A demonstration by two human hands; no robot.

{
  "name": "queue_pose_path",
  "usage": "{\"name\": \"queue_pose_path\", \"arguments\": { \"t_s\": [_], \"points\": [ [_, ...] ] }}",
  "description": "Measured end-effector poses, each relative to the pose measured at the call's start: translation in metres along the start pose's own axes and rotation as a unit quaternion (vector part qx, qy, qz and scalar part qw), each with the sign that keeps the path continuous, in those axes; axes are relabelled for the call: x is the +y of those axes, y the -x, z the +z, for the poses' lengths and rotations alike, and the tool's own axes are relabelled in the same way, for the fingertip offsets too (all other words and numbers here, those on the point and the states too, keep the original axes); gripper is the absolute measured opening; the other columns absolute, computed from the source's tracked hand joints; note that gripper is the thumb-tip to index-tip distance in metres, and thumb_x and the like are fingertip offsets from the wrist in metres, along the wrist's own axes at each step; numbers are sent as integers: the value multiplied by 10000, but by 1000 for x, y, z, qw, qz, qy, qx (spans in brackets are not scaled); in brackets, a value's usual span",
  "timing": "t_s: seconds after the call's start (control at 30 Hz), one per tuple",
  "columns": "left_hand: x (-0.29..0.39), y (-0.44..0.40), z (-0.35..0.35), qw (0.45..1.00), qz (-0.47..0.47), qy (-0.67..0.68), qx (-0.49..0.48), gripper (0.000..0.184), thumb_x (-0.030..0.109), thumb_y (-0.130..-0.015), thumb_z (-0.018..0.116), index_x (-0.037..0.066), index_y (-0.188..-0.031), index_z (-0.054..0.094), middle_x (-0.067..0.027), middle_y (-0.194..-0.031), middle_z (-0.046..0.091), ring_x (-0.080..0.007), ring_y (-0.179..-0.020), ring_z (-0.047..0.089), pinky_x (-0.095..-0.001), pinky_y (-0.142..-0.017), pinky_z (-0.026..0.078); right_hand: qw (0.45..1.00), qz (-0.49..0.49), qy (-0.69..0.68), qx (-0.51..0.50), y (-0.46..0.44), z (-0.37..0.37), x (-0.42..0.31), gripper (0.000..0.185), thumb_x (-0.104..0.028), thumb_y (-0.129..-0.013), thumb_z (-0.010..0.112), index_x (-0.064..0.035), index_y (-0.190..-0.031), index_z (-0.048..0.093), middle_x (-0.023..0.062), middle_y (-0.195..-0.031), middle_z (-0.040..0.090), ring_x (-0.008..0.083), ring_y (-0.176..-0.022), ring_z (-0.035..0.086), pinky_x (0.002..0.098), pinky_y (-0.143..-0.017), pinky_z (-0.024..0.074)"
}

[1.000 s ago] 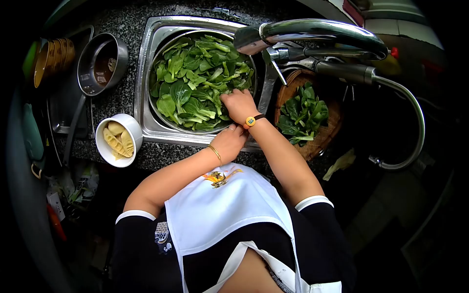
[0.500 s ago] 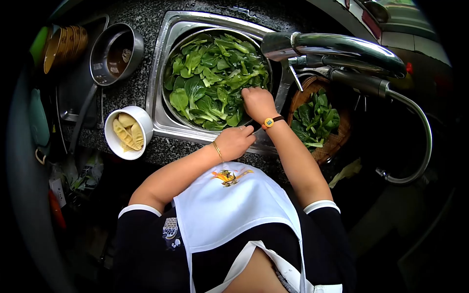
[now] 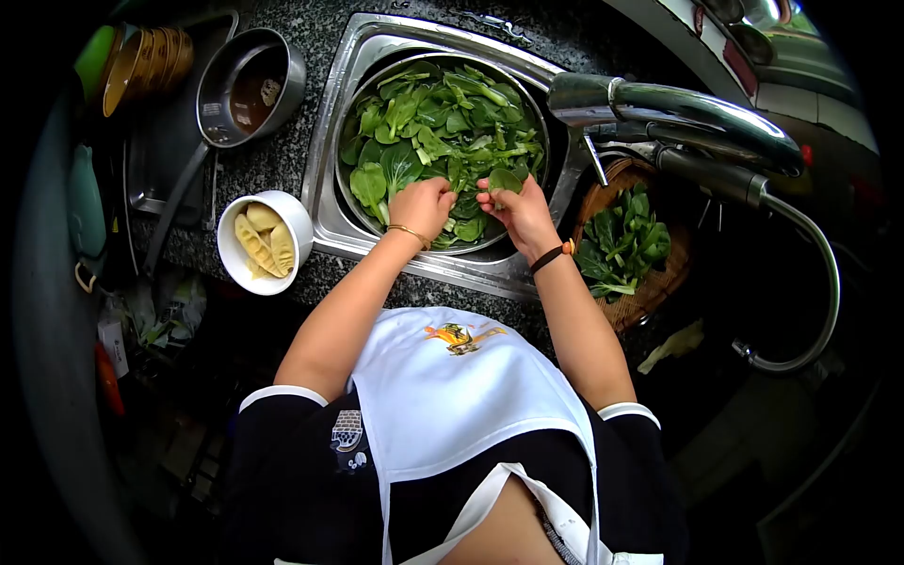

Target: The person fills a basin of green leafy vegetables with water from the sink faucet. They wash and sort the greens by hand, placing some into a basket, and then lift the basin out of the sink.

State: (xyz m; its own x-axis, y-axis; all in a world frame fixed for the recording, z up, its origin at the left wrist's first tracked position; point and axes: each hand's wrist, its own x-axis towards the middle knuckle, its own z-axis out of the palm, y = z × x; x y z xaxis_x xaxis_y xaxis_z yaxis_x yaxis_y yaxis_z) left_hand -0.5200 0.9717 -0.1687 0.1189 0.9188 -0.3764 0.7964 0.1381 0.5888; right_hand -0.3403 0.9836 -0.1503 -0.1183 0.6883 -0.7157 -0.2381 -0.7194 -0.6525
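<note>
A round metal basin (image 3: 341, 168) full of leafy greens (image 3: 443, 122) sits in the steel sink. My left hand (image 3: 421, 209) is over the front of the basin, thumb and fingers pinched together at the greens. Whatever lies between those fingertips is too small to make out. Just to its right, my right hand (image 3: 524, 218) holds a green leaf (image 3: 508, 180) between thumb and fingers, palm partly turned up. Both hands are close together, with a small gap between them.
A chrome faucet (image 3: 678, 108) reaches over the sink's right side. Behind it, a woven basket (image 3: 603, 200) holds more greens. To the left are a white bowl (image 3: 299, 221) of dumplings, a saucepan (image 3: 212, 118) with brownish liquid and stacked bowls (image 3: 155, 61).
My left hand has moved from the sink's front rim forward onto the greens. My right hand has drawn back and turned, now showing a leaf in its fingers. The view has shifted slightly.
</note>
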Motion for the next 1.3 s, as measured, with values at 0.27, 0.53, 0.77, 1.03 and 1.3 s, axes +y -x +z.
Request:
{"name": "queue_pose_path", "arguments": {
  "t_s": [0.27,0.53,0.77,1.03,1.3],
  "points": [
    [-7,7,9,905,-86,408,-83,118,121,-814,639,7,-791,622,4,-664,578,-59,-597,497,-226,-537,403,992,84,-97,-11,7,20,28,186,-144,-841,672,-85,-986,572,-16,-814,583,74,-693,538,240,-620,479],
    [8,24,3,970,-74,220,-66,245,221,-875,570,9,-762,621,-54,-648,588,-155,-540,518,-288,-525,399,990,80,-110,45,0,29,29,142,-68,-897,519,0,-1021,532,61,-921,600,167,-770,598,288,-667,536],
    [2,1,-9,970,157,-10,187,175,66,-776,622,98,-945,656,-69,-852,598,-277,-810,539,-355,-712,447,992,86,-12,93,-7,26,16,183,-116,-919,529,-16,-1072,520,64,-1000,576,159,-783,589,270,-651,542],
    [12,-18,2,977,152,43,141,178,120,-792,635,94,-966,662,-47,-886,598,-257,-875,556,-356,-745,459,994,87,54,38,-15,16,25,118,-108,-894,567,-31,-982,552,1,-766,537,83,-581,476,215,-487,411],
    [26,-30,1,995,71,63,8,151,136,-835,603,56,-956,646,-59,-865,581,-241,-861,556,-329,-766,450,991,95,98,5,-11,19,20,93,-150,-906,558,-58,-915,572,-25,-713,508,70,-560,427,227,-492,364]
  ]
}}
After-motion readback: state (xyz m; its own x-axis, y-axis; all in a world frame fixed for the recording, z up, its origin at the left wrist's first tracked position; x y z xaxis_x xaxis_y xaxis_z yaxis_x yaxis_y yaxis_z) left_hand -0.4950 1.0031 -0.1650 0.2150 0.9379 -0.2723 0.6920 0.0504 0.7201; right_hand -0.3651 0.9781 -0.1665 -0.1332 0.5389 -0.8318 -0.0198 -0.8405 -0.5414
